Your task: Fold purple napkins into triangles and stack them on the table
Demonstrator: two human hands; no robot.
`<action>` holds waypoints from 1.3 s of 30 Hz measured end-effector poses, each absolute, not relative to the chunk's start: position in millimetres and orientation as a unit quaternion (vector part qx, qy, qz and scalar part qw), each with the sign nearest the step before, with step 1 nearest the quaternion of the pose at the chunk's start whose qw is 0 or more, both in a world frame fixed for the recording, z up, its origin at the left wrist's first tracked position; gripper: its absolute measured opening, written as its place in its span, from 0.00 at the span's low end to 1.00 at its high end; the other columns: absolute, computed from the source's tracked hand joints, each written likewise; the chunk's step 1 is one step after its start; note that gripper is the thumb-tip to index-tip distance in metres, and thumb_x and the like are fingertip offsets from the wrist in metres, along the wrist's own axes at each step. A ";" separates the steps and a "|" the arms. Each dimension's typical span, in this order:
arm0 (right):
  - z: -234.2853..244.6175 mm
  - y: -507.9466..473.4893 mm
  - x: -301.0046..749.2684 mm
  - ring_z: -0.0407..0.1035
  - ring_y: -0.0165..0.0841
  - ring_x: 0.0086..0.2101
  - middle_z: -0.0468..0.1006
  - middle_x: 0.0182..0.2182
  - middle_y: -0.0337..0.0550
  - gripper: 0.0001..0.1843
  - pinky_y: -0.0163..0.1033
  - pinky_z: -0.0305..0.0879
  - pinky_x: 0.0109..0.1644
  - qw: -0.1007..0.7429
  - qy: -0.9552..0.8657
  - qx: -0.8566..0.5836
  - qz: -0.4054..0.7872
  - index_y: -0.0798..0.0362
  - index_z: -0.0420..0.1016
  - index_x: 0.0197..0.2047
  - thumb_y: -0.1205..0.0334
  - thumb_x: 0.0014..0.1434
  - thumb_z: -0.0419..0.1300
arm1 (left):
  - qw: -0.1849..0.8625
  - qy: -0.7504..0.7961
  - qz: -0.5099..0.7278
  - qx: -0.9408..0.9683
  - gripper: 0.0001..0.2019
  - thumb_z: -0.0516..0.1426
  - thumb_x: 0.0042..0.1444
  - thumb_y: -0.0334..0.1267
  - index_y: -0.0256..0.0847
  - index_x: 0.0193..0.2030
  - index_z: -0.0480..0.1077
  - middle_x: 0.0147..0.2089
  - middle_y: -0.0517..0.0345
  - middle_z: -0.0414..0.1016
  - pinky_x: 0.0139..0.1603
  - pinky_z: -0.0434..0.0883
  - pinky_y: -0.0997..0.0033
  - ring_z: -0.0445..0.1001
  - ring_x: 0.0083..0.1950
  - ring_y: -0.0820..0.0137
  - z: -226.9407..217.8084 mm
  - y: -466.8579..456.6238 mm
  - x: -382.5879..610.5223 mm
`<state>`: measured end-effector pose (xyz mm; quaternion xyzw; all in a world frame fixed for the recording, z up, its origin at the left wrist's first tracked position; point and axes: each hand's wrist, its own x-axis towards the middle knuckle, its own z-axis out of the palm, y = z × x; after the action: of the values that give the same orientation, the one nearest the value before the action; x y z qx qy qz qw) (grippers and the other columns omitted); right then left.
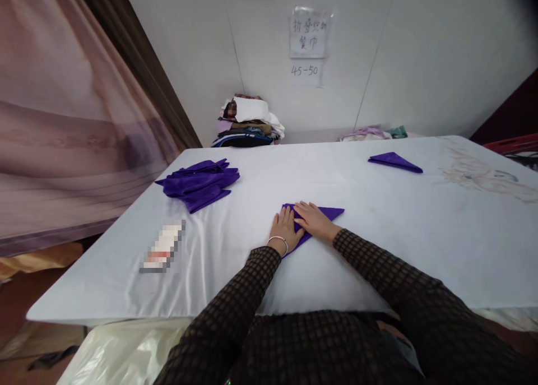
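Note:
A purple cloth napkin [330, 212], folded into a triangle, lies on the white table cover [378, 233] in front of me. My left hand [283, 227], with a bangle at the wrist, rests flat on the napkin's left part, fingers stretched out. My right hand [313, 219] lies flat across the napkin's middle, fingers together and extended, pressing the cloth down. Neither hand grips anything.
A heap of unfolded purple napkins [197, 183] sits at the left of the table. One folded purple napkin [395, 161] lies at the far right. A small blurred card [163, 247] lies near the left front. Stacked clothes [247, 121] stand by the back wall. A curtain [63, 121] hangs at left.

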<state>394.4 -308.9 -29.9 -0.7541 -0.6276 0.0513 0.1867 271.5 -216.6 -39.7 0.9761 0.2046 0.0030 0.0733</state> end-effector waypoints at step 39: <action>-43.2 -309.6 410.7 0.42 0.42 0.65 0.51 0.66 0.52 0.38 0.53 0.39 0.66 0.104 -0.707 -0.697 0.055 0.56 0.52 0.67 0.38 0.63 0.39 | 0.137 0.030 0.105 0.984 0.25 0.53 0.50 0.28 0.39 0.58 0.65 0.62 0.49 0.65 0.63 0.58 0.51 0.60 0.63 0.60 -25.1 -224.6 135.3</action>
<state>410.7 -309.6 -43.2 -0.6974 -0.7069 0.0553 0.1044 135.3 -224.6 -25.1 0.9845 0.0302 0.1053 0.1371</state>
